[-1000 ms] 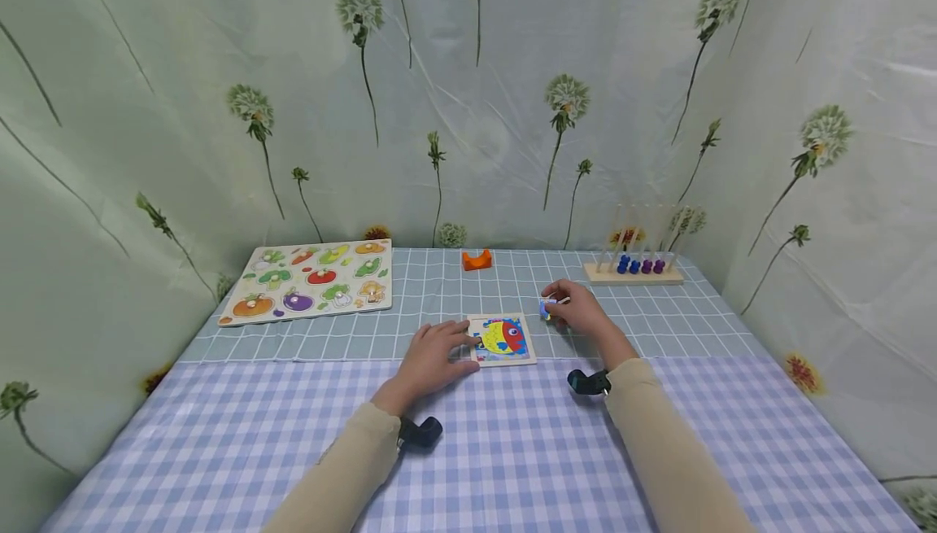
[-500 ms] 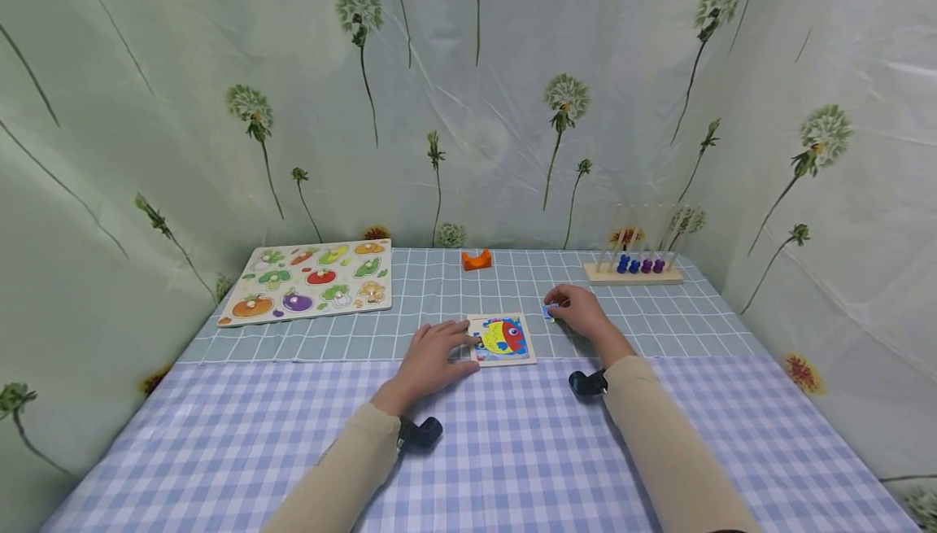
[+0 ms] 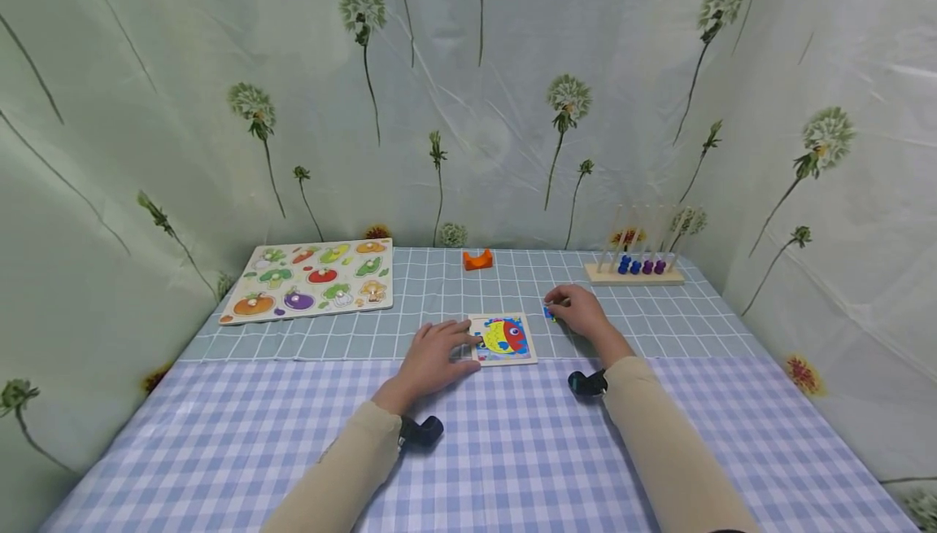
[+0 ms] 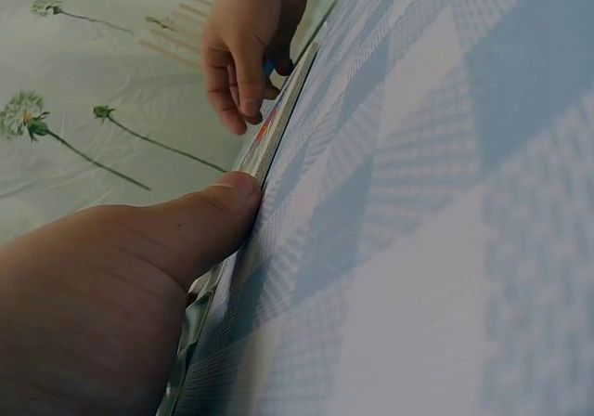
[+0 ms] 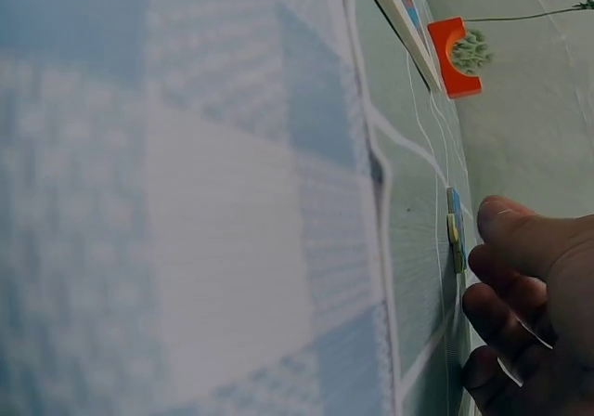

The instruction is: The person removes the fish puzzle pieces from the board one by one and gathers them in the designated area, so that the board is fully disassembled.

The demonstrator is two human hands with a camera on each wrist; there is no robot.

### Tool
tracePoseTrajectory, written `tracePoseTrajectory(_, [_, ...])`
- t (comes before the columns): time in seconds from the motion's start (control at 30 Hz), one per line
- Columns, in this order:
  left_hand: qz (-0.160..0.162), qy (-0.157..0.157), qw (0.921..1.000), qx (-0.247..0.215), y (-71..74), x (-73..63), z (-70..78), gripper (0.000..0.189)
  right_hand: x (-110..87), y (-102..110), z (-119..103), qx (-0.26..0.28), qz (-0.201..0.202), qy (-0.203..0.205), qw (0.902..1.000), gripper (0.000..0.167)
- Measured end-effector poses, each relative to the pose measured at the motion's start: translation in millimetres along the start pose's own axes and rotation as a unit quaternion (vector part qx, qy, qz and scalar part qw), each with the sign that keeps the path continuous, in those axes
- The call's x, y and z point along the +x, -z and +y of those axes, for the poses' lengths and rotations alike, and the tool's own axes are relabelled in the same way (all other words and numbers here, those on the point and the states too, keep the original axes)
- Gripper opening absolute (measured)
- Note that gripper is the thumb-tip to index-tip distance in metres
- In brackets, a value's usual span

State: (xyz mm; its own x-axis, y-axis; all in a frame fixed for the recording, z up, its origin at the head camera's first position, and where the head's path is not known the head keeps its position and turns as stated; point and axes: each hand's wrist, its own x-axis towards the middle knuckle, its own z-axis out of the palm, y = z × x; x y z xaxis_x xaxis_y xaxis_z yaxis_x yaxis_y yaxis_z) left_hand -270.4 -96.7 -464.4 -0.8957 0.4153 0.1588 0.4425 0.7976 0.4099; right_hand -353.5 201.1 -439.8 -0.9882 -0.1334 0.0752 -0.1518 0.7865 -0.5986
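Assembly status: the fish puzzle [image 3: 507,338] lies flat on the table and appears nearly complete, with its fish picture mostly filled. One loose piece [image 3: 547,313] lies outside the frame, to its right; fitting it appears to be the remaining operation. A dark patch [image 3: 479,345] beside the left fingertips may be the vacant slot, but the hand partly covers that side. The left hand [image 3: 435,360] is unclenched, fingers extended over the frame's left edge, thumb at the near corner. The right hand [image 3: 578,309] is angled downward over the loose piece with bent fingers; whether it pinches the piece or merely touches it cannot be determined. Both forearms extend forward, converging toward the puzzle.
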Motion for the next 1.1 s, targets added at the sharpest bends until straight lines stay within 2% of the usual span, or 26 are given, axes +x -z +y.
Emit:
tracePoseTrajectory(0.1, [0.002, -0.001, 1.0000, -0.002, 0.1, 0.2, 0.1, 0.046, -1.9, 0.7, -2.7, 0.008, 0.006, -0.004, 0.9999, 0.020])
tracePoseTrajectory(0.3, [0.002, -0.002, 1.0000, 0.003, 0.7, 0.4, -0.4, 0.047, -2.0, -3.0, -16.9, 0.019, 0.006, 0.018, 0.9996, 0.021])
tracePoseTrajectory(0.53, [-0.003, 0.001, 1.0000, 0.002, 1.3, 0.5, 0.6, 0.047, -4.8, -15.0, -47.8, 0.026, -0.056, 0.036, 0.9974, 0.024])
tracePoseTrajectory(0.7, [-0.003, -0.002, 1.0000, 0.003, 1.4, 0.2, 1.2, 0.046, -5.7, -26.9, -61.3, 0.013, -0.096, 0.060, 0.9935, 0.023])
tracePoseTrajectory(0.9, [-0.005, -0.002, 0.9999, 0.010, 1.5, 0.6, 1.7, 0.047, -6.9, -37.7, -66.8, -0.025, -0.110, 0.085, 0.9899, 0.022])
tracePoseTrajectory(1.1, [-0.009, 0.001, 0.9999, 0.012, 2.1, 1.0, 1.8, 0.047, -6.9, -41.9, -68.1, -0.040, -0.114, 0.114, 0.9862, 0.022])
